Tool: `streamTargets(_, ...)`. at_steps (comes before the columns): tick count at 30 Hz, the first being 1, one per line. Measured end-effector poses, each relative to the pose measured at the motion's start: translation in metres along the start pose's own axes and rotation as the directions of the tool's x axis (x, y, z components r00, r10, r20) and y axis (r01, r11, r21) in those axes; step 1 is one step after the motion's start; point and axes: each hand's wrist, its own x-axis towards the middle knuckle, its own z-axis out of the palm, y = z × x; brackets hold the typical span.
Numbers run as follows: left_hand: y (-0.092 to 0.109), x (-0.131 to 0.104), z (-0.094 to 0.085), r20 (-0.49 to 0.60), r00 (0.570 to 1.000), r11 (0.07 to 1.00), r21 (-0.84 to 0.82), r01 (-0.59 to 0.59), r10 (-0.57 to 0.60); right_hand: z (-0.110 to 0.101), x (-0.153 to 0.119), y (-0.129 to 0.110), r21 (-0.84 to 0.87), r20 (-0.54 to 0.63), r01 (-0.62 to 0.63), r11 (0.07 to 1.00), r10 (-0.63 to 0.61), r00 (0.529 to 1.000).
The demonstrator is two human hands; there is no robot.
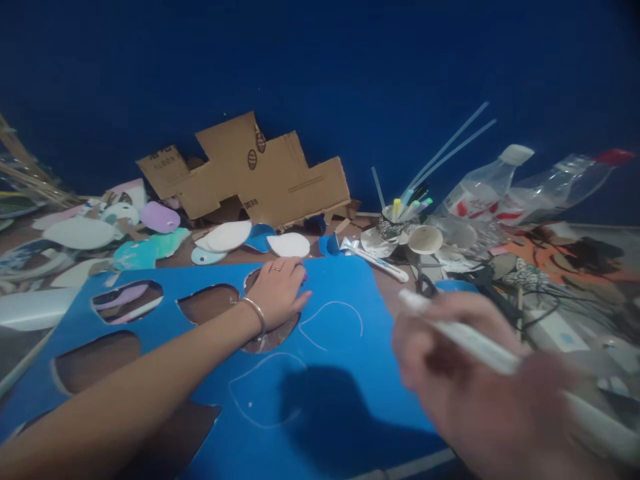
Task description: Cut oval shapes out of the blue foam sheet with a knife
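A blue sheet (370, 380) lies in front of me, with several leaf-shaped openings cut out of its left part. Two thin pale outlines are drawn on it, one right of my left hand and one below. My left hand (280, 293), a silver bangle at its wrist, rests on the sheet's upper middle beside a cut opening, palm down with fingers partly spread. Blurred and close to the camera, my right hand (465, 373) is closed around a white pen-like tool (475, 347), raised over the sheet's right edge.
Behind the sheet lie white leaf-shaped pieces (289, 245), a white-handled cutter (383, 264) and cut cardboard (280, 180). A patterned cup (390, 227) holds markers. Plastic bottles (483, 183) lean at the right, near cables and scraps. Coloured cutouts (160, 217) are piled at the left.
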Motion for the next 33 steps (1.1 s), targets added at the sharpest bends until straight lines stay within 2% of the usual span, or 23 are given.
streamTargets(1, 0.0, 0.0, 0.0, -0.002, 1.0, 1.0, -0.001, 0.0, 0.0, 0.004, 0.006, -0.002, 0.202, -0.004, -0.029, 0.979, 0.03, 1.0)
streamTargets(2, 0.0, 0.0, 0.001, -0.002, 1.0, 1.0, -0.002, 0.0, 0.0, 0.006, 0.008, -0.001, 0.328, -0.02, -0.058, 0.943, 0.068, 0.997)
streamTargets(3, 0.0, 0.0, 0.001, -0.002, 1.0, 1.0, -0.002, 0.002, -0.002, 0.009, 0.006, 0.001, 0.349, 0.0, -0.108, 0.931, 0.116, 0.993)
streamTargets(4, 0.0, 0.0, 0.001, 0.0, 1.0, 1.0, -0.001, 0.001, -0.001, 0.011, 0.001, 0.003, 0.298, 0.062, -0.177, 0.938, 0.166, 0.984)
streamTargets(7, 0.0, 0.0, 0.002, -0.009, 1.0, 1.0, 0.01, 0.001, -0.001, 0.019, -0.015, 0.01, 0.044, 0.094, -0.233, 0.972, 0.228, 0.969)
streamTargets(10, -0.001, 0.0, 0.002, -0.011, 1.0, 1.0, 0.017, 0.0, 0.0, 0.033, -0.02, 0.011, -0.067, -0.013, -0.187, 0.98, 0.187, 0.982)
streamTargets(16, -0.001, 0.0, 0.003, -0.016, 1.0, 1.0, 0.02, -0.002, 0.002, 0.052, -0.017, 0.018, -0.108, -0.017, -0.144, 0.984, 0.143, 0.99)
streamTargets(19, -0.001, 0.001, 0.004, -0.014, 1.0, 1.0, 0.012, -0.004, 0.004, 0.053, -0.017, 0.022, -0.138, -0.022, -0.101, 0.985, 0.099, 0.995)
streamTargets(24, -0.002, 0.001, 0.004, -0.012, 1.0, 0.999, 0.039, -0.015, 0.015, 0.051, -0.015, 0.025, -0.125, 0.053, -0.061, 0.99, 0.068, 0.996)
streamTargets(33, -0.001, 0.0, 0.004, -0.017, 1.0, 0.999, 0.048, -0.01, 0.011, 0.05, -0.015, 0.023, -0.125, 0.069, -0.125, 0.984, 0.134, 0.989)
